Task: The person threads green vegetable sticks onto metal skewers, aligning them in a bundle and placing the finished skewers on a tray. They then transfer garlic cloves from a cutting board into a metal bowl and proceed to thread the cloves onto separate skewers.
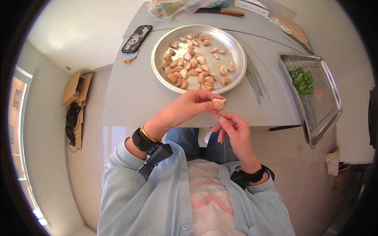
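My left hand point(197, 103) pinches an unpeeled garlic clove point(219, 103) between thumb and fingers, just past the near rim of a round metal tray point(238, 70). A thin metal skewer point(224, 147) shows on both sides of this clove, its far end over the tray. My right hand point(236, 129) grips the skewer close below the clove, between thumb and fingers. Many loose garlic cloves point(187, 56) lie in the round tray, most in its left and middle parts.
Bare skewers point(255, 78) lie right of the round tray. A rectangular metal tray point(326, 118) at the right holds skewers with cut green stalks point(301, 81). A phone point(137, 39) lies at the left. At the back are a knife point(231, 13), a plastic bag point(168, 8) and scissors point(285, 29).
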